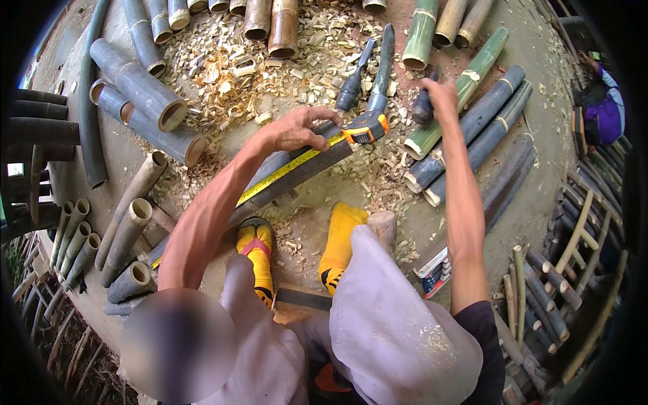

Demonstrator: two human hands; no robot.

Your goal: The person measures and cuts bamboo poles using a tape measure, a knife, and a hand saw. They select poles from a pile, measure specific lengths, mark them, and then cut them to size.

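A long dark bamboo pole [300, 177] slants up to the right before me. Along it lies the yellow blade [283, 171] of a tape measure, whose orange-and-black case [365, 127] rests at the pole's far end. My left hand [291, 129] is closed over the pole just beside the case, the fingertips pressing at the blade. Off to the right, my right hand [443, 98] is wrapped round a tool with a thick dark handle [423, 108]; its working end cannot be made out. Between the hands lie a dark-handled tool [351, 88] and a dark curved piece [383, 67].
Wood chips [223, 88] cover the ground ahead. Green bamboo [466, 88] and dark poles [482, 142] lie at the right, thick cut tubes [145, 88] at the left. My feet in yellow socks [342, 236] are close by. A person in purple [604, 121] is far right.
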